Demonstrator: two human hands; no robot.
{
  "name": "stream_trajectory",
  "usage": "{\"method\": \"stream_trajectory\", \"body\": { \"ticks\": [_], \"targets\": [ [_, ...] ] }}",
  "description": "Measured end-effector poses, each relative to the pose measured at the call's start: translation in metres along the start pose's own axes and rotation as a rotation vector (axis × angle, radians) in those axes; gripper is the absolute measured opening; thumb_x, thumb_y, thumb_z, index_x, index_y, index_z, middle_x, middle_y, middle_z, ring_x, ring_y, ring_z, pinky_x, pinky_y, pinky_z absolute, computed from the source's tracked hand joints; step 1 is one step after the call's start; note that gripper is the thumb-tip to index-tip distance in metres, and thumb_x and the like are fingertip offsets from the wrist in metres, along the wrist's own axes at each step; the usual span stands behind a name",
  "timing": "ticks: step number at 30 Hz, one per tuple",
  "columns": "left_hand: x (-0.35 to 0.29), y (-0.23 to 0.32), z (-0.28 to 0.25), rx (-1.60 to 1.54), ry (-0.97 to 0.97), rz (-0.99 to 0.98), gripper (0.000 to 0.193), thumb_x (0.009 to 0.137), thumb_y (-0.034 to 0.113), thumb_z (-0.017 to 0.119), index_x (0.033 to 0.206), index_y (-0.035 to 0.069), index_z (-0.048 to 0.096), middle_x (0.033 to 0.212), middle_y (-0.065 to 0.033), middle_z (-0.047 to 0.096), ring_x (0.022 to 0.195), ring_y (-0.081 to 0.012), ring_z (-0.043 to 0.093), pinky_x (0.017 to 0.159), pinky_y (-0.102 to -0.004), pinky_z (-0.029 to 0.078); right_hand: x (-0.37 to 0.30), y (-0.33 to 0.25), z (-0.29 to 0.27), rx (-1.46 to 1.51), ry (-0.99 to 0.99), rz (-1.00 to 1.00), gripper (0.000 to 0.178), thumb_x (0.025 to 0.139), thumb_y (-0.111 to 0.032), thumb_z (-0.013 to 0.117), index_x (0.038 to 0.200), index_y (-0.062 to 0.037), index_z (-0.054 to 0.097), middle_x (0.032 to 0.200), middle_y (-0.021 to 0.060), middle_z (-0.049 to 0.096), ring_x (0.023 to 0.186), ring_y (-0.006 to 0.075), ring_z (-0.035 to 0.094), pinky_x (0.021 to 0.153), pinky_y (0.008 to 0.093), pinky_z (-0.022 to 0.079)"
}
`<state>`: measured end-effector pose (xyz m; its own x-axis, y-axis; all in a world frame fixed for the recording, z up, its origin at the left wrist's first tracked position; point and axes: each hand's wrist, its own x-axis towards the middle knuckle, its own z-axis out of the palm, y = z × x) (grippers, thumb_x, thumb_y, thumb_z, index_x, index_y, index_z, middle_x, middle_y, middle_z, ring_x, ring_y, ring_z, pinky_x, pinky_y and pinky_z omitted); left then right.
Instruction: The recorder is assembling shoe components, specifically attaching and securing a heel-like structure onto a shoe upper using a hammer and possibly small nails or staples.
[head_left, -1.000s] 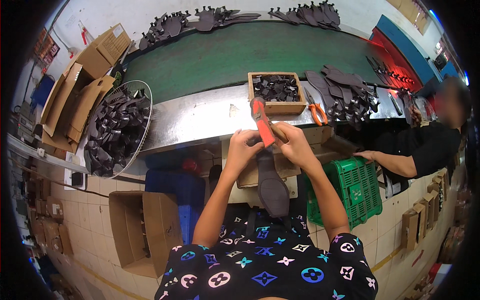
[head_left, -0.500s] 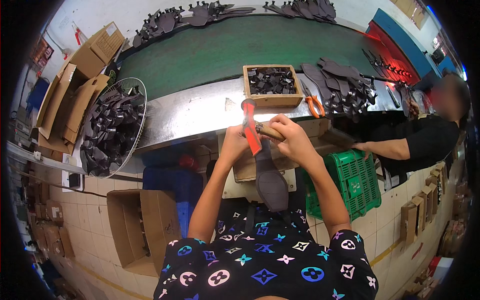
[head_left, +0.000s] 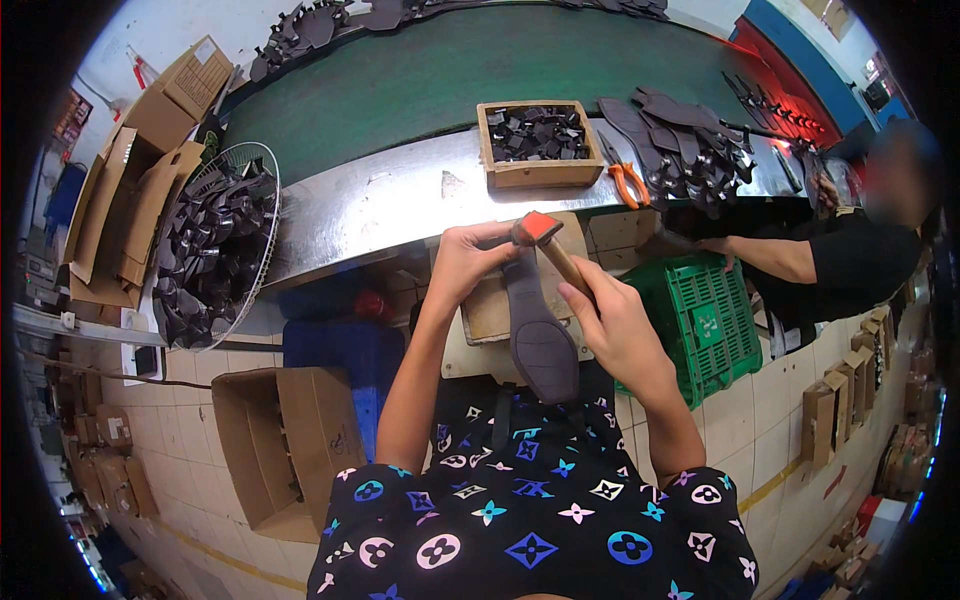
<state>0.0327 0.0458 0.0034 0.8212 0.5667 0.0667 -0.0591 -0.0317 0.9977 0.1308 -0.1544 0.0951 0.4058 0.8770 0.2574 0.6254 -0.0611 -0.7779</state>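
Note:
A dark grey shoe sole (head_left: 543, 348) points its wide toe end toward me, above a pale block on a stand (head_left: 487, 318). My left hand (head_left: 462, 262) is closed around the sole's far, heel end, where the fingers and the hammer partly hide it. My right hand (head_left: 622, 325) grips the wooden handle of a hammer (head_left: 566, 262). The hammer's red head lies right over the heel end, close to my left fingertips; whether it touches cannot be made out.
On the metal bench edge stand a wooden box (head_left: 545, 176) of small black pieces, orange-handled pliers (head_left: 628, 184) and piled soles (head_left: 670, 150). A wire basket (head_left: 222, 245) of black heels is left, a cardboard box (head_left: 285, 450) below. A co-worker (head_left: 830, 260) sits right, behind a green crate (head_left: 705, 325).
The hammer head has turned from lengthwise to end-on and come over the heel end. My right hand has shifted down and right along with the handle. My left hand still holds the sole.

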Motion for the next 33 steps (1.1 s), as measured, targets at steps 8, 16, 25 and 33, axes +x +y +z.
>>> {"method": "stream_trajectory", "body": {
  "ticks": [8,16,25,33],
  "targets": [
    [-0.003,-0.002,-0.002,0.04,-0.002,0.004,0.043,0.08,0.007,0.076,0.122,0.002,0.068,0.105,-0.0098,0.074,0.091,-0.0138,0.068,0.084,-0.0274,0.052,-0.001,0.003,0.003,-0.027,0.002,0.027,0.025,0.097,-0.01,0.057,0.117,0.0049,0.054,0.089,0.0231,0.063,0.077,0.0388,0.062,0.068,0.0412,0.048],
    [-0.011,0.001,0.001,0.819,-0.017,0.133,0.104,0.083,0.045,0.073,0.155,0.002,0.011,0.136,-0.0014,0.061,0.137,-0.028,0.045,0.119,-0.0596,0.004,-0.019,-0.034,-0.028,-0.279,0.32,-0.428,0.027,0.094,-0.007,0.059,0.119,0.0028,0.058,0.102,0.0147,0.066,0.088,0.0248,0.066,0.077,0.0352,0.051],
    [-0.017,-0.002,-0.006,0.921,-0.036,0.097,0.085,0.08,0.048,0.073,0.151,0.015,0.038,0.137,-0.0032,0.06,0.141,-0.0273,0.039,0.114,-0.0691,-0.003,-0.005,-0.024,-0.015,-0.246,0.253,-0.382,0.026,0.097,-0.005,0.053,0.121,0.0048,0.055,0.087,0.0149,0.067,0.074,0.0257,0.064,0.066,0.037,0.051],
    [-0.028,-0.004,-0.004,0.872,0.045,0.337,0.034,0.085,0.026,0.07,0.117,0.018,0.07,0.115,-0.0066,0.07,0.123,-0.0329,0.056,0.111,-0.062,0.024,-0.012,-0.003,-0.013,-0.115,0.12,-0.195,0.026,0.094,-0.007,0.059,0.117,0.0029,0.055,0.083,0.0229,0.065,0.072,0.042,0.065,0.062,0.043,0.053]
  ]
}}
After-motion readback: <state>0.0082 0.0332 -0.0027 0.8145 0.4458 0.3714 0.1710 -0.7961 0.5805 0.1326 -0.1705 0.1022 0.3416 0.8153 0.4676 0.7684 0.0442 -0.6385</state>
